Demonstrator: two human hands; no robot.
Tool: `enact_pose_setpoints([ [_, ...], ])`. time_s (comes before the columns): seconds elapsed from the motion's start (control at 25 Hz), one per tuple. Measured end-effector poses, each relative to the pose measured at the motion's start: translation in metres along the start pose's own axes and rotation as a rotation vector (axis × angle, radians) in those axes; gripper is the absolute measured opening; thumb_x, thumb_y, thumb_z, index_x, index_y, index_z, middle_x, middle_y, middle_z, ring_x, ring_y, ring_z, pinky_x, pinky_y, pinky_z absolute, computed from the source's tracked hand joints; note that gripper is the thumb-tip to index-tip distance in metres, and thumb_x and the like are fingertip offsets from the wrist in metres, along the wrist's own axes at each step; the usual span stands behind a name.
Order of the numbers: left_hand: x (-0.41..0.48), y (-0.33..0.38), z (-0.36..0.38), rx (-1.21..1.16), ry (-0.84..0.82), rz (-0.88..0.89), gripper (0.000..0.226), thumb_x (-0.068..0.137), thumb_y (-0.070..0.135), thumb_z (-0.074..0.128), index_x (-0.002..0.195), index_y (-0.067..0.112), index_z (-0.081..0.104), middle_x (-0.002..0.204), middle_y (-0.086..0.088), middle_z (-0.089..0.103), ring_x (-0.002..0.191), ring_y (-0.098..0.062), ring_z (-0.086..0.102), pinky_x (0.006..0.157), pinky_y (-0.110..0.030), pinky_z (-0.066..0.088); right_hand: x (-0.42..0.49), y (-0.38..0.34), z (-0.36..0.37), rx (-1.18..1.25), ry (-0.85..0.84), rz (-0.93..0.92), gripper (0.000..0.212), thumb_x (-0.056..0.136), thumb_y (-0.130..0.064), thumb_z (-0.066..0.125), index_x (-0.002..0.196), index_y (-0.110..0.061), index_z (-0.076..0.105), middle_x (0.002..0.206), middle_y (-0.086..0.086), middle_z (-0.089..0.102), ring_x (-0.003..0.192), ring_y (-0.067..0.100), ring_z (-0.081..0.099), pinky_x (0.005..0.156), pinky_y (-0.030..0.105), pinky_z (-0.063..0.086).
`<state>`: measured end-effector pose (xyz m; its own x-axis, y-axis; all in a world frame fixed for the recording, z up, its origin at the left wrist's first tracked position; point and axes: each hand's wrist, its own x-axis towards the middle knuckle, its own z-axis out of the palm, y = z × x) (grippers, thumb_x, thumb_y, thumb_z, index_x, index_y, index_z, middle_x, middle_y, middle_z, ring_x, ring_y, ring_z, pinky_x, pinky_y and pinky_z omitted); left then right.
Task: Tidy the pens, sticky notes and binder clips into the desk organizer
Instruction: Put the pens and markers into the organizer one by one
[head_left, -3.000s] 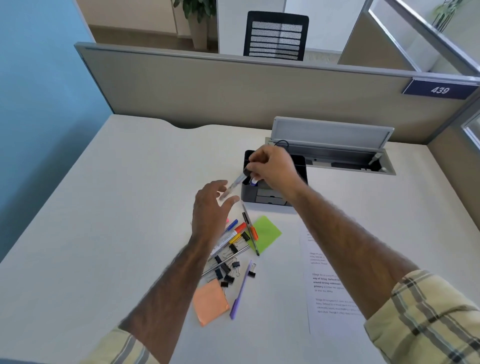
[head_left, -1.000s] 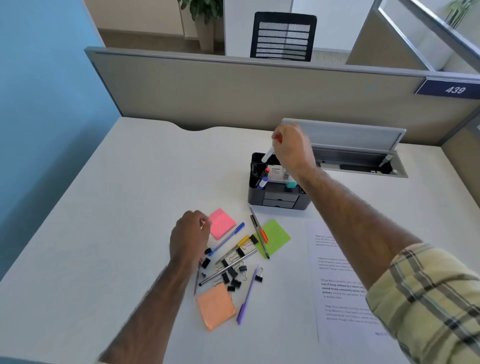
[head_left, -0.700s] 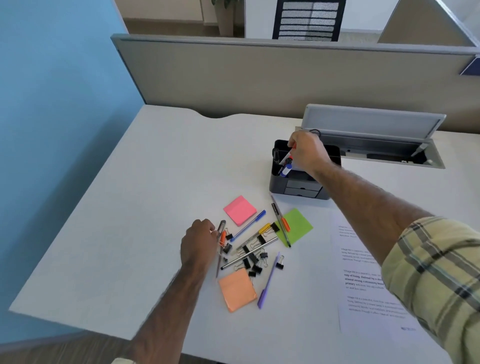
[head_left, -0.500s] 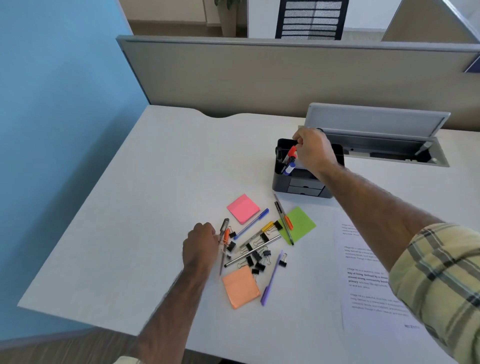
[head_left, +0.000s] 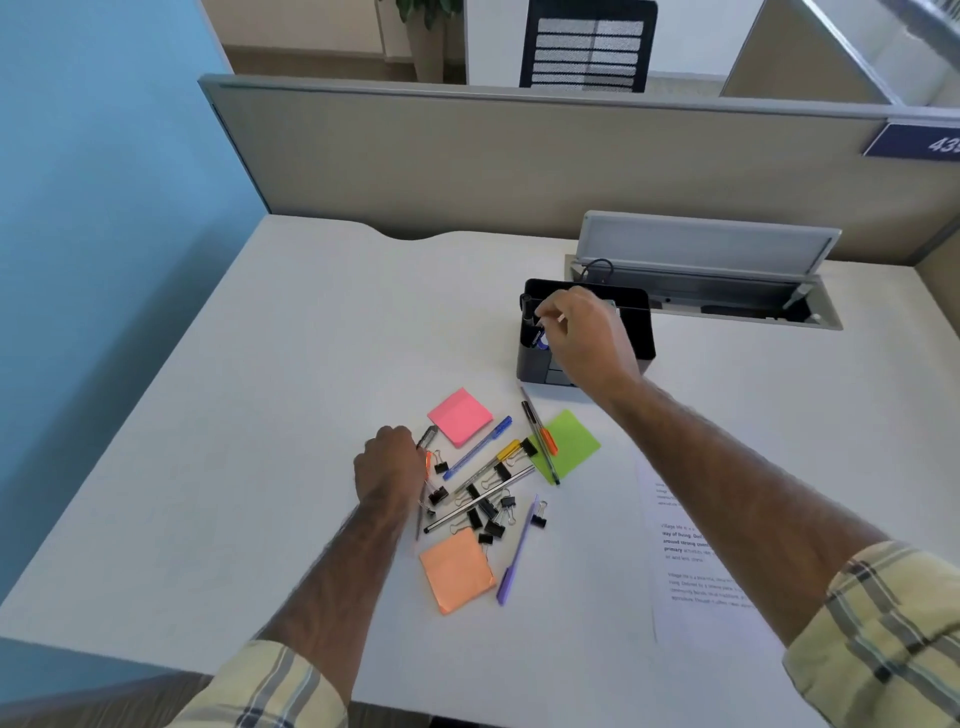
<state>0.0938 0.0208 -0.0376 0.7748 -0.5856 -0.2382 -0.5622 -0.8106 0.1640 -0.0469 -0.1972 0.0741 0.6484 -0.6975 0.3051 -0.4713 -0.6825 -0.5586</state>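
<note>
A black desk organizer (head_left: 636, 332) stands at the back of the white desk. My right hand (head_left: 584, 340) hovers over its left pen compartment, fingertips pinched at the pens standing there; whether it grips one is hidden. In front lies a pile: pink sticky notes (head_left: 460, 415), green sticky notes (head_left: 571, 447), orange sticky notes (head_left: 457, 569), a blue pen (head_left: 478, 454), a silver pen (head_left: 478, 501), a purple pen (head_left: 517, 558) and several black binder clips (head_left: 488, 512). My left hand (head_left: 389, 467) is a fist at the pile's left edge, closed on a grey and orange pen (head_left: 427, 439).
A printed sheet of paper (head_left: 701, 571) lies right of the pile. Behind the organizer a cable tray (head_left: 706, 244) in the desk stands with its lid up. A beige partition (head_left: 519, 156) closes the back and a blue wall the left.
My right hand lowered the red-capped marker into the organizer's pen compartment and stays over it. My left hand came down on the pile's left edge and closed on a pen.
</note>
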Motion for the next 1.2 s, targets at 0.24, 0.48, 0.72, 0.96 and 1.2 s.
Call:
enact_pose_setpoints([
  [0.24,0.003,-0.005,-0.002,-0.048,-0.061,-0.005,0.023,0.093,0.013,0.051,0.109,0.009,0.067,0.114,-0.012,0.063,0.106,-0.031,0.062,0.085,-0.040,0.055,-0.020,-0.005,0.004,0.006,-0.073,-0.024,0.019,0.098,-0.013,0.055,0.106,-0.014,0.073,0.104,0.000,0.069,0.088,0.013,0.059,0.073,0.030,0.051],
  [0.48,-0.003,-0.012,0.003,0.010,-0.005,0.074,0.020,0.096,0.013,0.049,0.113,0.012,0.060,0.114,-0.008,0.061,0.107,-0.028,0.058,0.084,-0.039,0.053,-0.028,-0.007,0.009,0.001,-0.131,-0.030,0.020,0.098,-0.013,0.054,0.107,-0.013,0.072,0.101,-0.001,0.067,0.087,0.011,0.058,0.067,0.021,0.044],
  [0.72,-0.002,0.000,-0.014,-0.308,0.129,0.137,0.020,0.089,0.010,0.058,0.108,0.011,0.066,0.105,-0.006,0.066,0.101,-0.026,0.059,0.080,-0.039,0.052,-0.030,-0.016,0.011,0.038,-0.214,0.025,0.021,0.098,-0.018,0.061,0.118,-0.014,0.067,0.103,0.001,0.065,0.090,0.015,0.062,0.079,0.034,0.055],
  [0.96,0.001,0.061,-0.055,-0.674,0.209,0.449,0.018,0.089,0.012,0.067,0.103,0.023,0.067,0.096,0.013,0.060,0.092,-0.010,0.058,0.077,-0.023,0.050,-0.014,-0.033,0.002,0.332,-0.469,0.197,0.023,0.093,-0.025,0.072,0.112,-0.015,0.064,0.080,0.001,0.068,0.067,0.015,0.070,0.067,0.038,0.059],
  [1.2,0.006,0.074,-0.067,-0.640,0.229,0.428,0.018,0.094,0.027,0.065,0.112,0.028,0.065,0.109,0.013,0.061,0.105,-0.011,0.052,0.086,-0.028,0.044,0.026,-0.021,-0.026,0.350,-0.106,0.223,0.006,0.094,-0.014,0.065,0.090,-0.016,0.069,0.075,-0.003,0.067,0.055,0.001,0.061,0.052,0.023,0.052],
])
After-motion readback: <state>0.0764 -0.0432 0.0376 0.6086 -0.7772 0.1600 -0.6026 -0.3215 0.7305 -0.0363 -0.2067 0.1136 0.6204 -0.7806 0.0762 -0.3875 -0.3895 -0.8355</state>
